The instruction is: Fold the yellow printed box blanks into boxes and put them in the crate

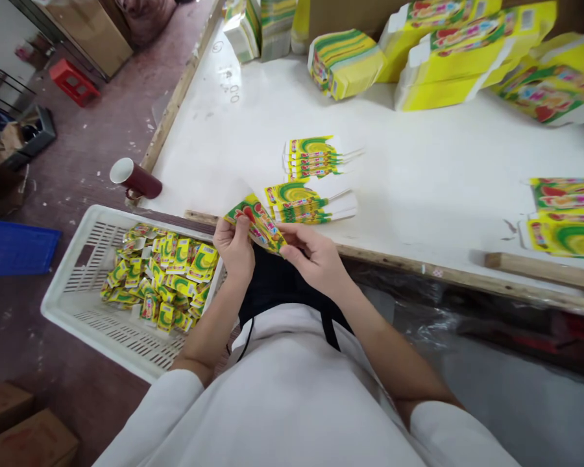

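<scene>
Both hands hold one yellow-green printed carton (257, 220) over the table's front edge, tilted down to the right. My left hand (236, 246) pinches its left end, thumb on the printed face. At the other end, the fingers of my right hand (314, 256) are closed on the lower right corner. Just behind the hands lies a fanned row of flat cartons (296, 202), with a second fanned row (311, 157) farther back. To my left, a white plastic basket (73, 311) contains many small folded cartons (168, 279).
A dark red mug (139, 179) lies on its side at the table's left corner. Stacks of yellow cartons (448, 71) line the back. More flat cartons (569, 220) and a wooden strip (545, 269) are at right. A red stool (74, 81) and blue bin (17, 246) stand left.
</scene>
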Action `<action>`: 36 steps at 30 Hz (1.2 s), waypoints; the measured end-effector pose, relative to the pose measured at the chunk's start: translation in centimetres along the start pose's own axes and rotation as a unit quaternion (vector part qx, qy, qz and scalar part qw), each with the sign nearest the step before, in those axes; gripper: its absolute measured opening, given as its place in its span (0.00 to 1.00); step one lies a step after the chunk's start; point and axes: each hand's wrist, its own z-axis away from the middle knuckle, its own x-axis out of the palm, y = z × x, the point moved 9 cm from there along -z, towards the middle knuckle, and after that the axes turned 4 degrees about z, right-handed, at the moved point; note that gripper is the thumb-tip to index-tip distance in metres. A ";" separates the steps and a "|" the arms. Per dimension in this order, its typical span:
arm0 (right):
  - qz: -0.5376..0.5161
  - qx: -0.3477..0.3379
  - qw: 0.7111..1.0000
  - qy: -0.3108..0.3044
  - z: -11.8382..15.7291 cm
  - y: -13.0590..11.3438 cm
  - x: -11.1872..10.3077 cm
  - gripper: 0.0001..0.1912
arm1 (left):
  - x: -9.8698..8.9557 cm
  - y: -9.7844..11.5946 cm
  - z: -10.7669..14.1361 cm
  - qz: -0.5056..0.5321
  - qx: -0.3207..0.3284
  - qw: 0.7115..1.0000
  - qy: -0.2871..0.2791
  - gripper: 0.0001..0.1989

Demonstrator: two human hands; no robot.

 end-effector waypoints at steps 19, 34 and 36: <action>0.338 -0.235 0.899 0.149 1.6 -5.2 -3.8 0.20 | 5.8 1.3 2.3 -0.509 -0.041 0.707 -0.489 0.36; -0.110 0.061 0.992 -0.018 0.0 2.7 -0.1 0.44 | 6.2 1.2 5.1 -0.468 0.129 0.724 -0.489 0.29; -0.031 0.000 0.998 -0.049 0.3 1.3 0.3 0.39 | 6.0 0.5 5.0 -0.450 0.107 0.737 -0.493 0.33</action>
